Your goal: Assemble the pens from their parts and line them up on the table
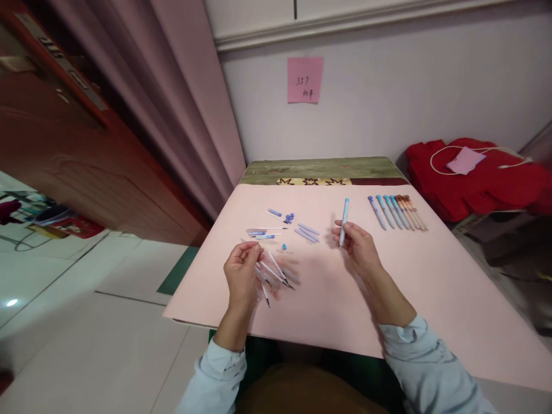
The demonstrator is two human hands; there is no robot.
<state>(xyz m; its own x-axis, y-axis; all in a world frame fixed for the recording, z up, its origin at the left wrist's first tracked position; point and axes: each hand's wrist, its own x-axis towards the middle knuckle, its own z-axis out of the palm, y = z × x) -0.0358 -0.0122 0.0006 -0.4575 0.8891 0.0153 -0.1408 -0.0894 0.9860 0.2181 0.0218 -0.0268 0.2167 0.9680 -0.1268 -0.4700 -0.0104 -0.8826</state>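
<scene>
White refills [273, 272] lie beside the left hand [242, 264], curled inward, its grip on anything impossible to tell; the right hand [357, 241] grasps a pale-blue pen barrel [345, 213] upright, perhaps keeping its end free; past lilac tubes [307, 232], pens [393, 213] lie in a row, apparently sorted by colour

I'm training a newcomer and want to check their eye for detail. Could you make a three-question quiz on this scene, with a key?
1. Which hand holds the pen?
2. True or false: in the picture, the pen row lies to the right of that pen.
3. Nearest the left hand are: (a) red cloth, (b) white refills, (c) pink note?

Key: 1. The right hand. 2. True. 3. b.
</scene>
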